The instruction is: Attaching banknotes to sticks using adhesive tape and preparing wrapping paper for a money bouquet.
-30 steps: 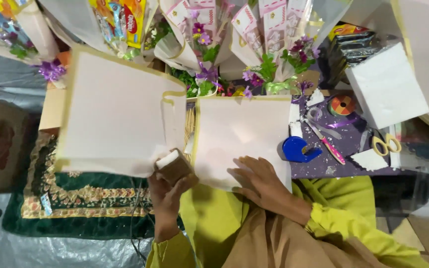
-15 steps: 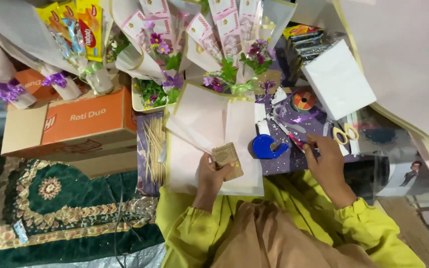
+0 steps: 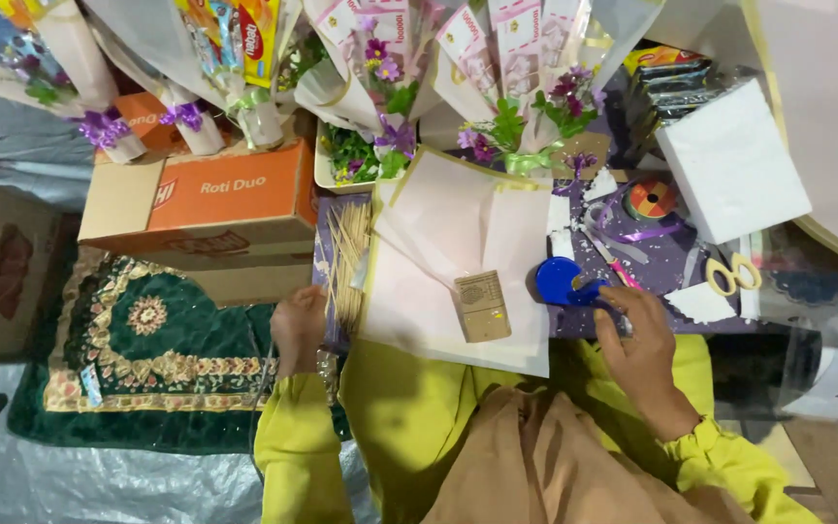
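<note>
My left hand sits curled at the near end of a bundle of thin wooden skewers; its fingers are hidden, so whether it grips them is unclear. My right hand reaches forward, its fingertips closed on a blue tape dispenser at the right edge of the paper. Between the hands lie sheets of pale pink wrapping paper. A small brown box lies flat on the paper, free of both hands. My yellow sleeves and lap fill the bottom of the view.
An orange cardboard box stands at the left, a green patterned rug below it. Several wrapped bouquets line the back. To the right are a white foam block, yellow-handled scissors and a ribbon roll.
My left hand has let go of the brown box, which now lies on the paper, and moved left to the skewers. My right hand stays out at the right by the blue dispenser.
</note>
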